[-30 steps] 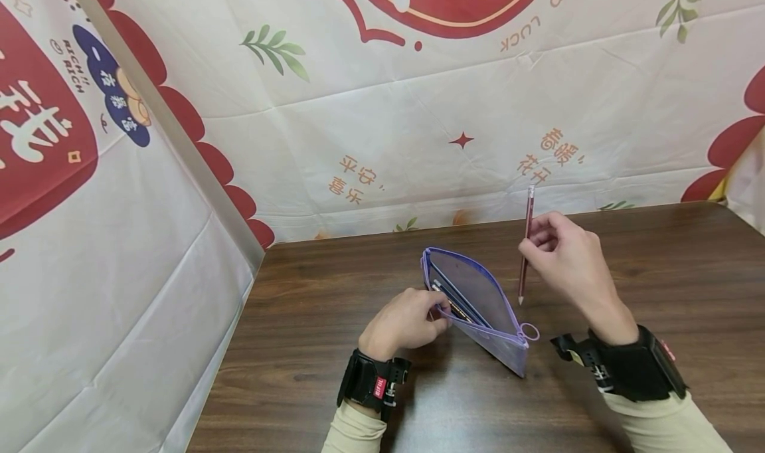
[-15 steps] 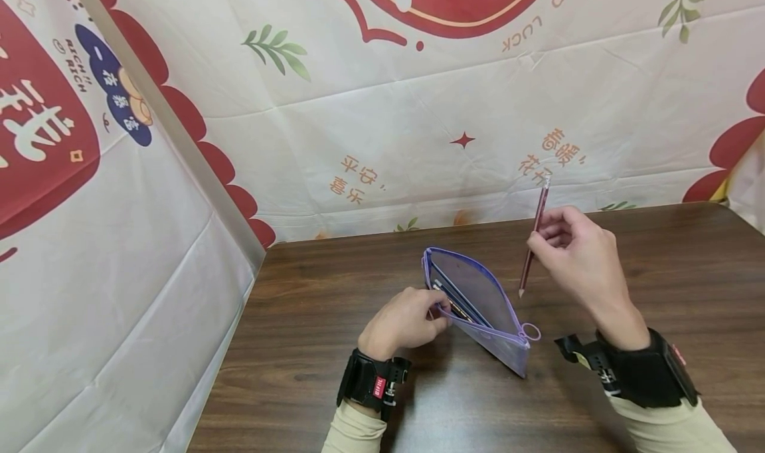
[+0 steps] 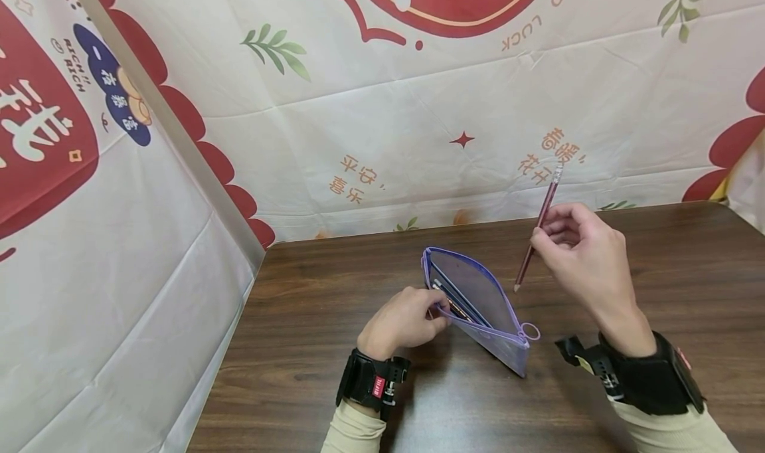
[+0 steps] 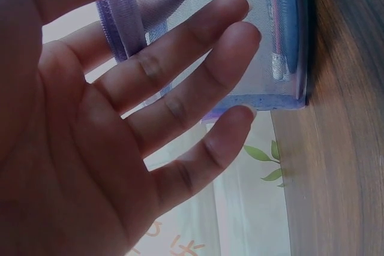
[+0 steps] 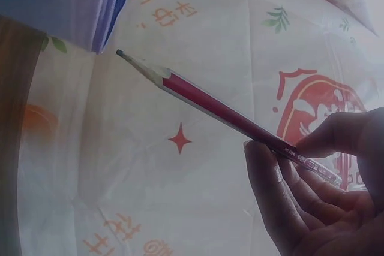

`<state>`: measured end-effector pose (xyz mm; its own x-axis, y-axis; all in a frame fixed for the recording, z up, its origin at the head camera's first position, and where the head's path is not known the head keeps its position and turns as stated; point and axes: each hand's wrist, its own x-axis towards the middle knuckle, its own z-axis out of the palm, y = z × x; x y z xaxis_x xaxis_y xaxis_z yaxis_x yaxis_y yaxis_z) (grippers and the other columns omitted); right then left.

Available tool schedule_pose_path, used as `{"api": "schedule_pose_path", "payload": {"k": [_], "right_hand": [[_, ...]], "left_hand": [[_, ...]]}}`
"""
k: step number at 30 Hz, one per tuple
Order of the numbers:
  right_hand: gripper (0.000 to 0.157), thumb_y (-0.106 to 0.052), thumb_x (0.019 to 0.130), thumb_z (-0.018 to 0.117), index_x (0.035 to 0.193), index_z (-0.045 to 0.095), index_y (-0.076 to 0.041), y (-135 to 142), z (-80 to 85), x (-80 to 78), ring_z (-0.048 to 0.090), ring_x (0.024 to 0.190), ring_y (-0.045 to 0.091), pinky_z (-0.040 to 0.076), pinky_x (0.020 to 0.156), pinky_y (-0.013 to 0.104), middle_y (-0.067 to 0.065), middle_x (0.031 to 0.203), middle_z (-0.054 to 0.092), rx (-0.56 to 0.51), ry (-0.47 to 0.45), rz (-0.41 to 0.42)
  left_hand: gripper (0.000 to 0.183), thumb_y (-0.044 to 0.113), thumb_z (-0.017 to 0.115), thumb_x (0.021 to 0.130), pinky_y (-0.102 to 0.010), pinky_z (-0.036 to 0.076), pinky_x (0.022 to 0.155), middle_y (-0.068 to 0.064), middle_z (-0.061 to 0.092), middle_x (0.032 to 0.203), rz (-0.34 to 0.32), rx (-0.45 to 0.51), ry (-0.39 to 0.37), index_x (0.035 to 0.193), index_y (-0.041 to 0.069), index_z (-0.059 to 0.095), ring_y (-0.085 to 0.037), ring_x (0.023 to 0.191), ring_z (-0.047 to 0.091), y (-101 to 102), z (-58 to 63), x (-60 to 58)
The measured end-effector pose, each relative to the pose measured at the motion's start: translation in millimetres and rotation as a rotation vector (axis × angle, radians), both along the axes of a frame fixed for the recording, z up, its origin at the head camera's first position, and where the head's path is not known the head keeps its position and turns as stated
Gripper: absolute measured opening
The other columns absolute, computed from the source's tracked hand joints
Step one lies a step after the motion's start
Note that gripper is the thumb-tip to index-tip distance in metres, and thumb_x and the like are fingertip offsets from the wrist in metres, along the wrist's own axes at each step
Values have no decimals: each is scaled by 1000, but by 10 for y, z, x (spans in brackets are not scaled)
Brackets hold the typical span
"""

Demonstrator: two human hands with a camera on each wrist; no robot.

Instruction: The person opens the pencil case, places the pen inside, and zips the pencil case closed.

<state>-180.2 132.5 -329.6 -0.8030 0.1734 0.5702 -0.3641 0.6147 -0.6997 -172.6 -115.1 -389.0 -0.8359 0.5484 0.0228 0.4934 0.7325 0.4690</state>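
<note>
A purple mesh pencil case stands unzipped on the table, its mouth spread wide. Inside lie several pencils, whose ends also show through the mesh in the left wrist view. My left hand pinches the near rim of the case between thumb and index finger; the other fingers are loosely extended outside it. To the right of the case, my right hand holds a dark red pencil between thumb and fingertips. The pencil is tilted, sharpened point down and towards the case, eraser end up.
The brown wooden table ends at a white printed cloth hanging behind it. Another cloth panel borders the left side. A purple zipper ring sticks out at the case's right end.
My right hand has moved right and slightly up with the red pencil, which now leans more, its eraser end shifted right. My left hand and the pencil case have stayed put.
</note>
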Motion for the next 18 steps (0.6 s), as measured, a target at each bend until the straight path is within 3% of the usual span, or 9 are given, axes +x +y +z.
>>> {"api": "schedule_pose_path", "payload": {"k": [18], "right_hand": [[15,-6,80,67,94,62,-4,-53,63,92,56,65,-9,43,60,1,-20,73,58,-22,0,59]], "left_hand": [[6,24,64,86,-16,45,59,10,63,78,-9,0,11,89,18,66,0,70,54,0,-6,7]]}}
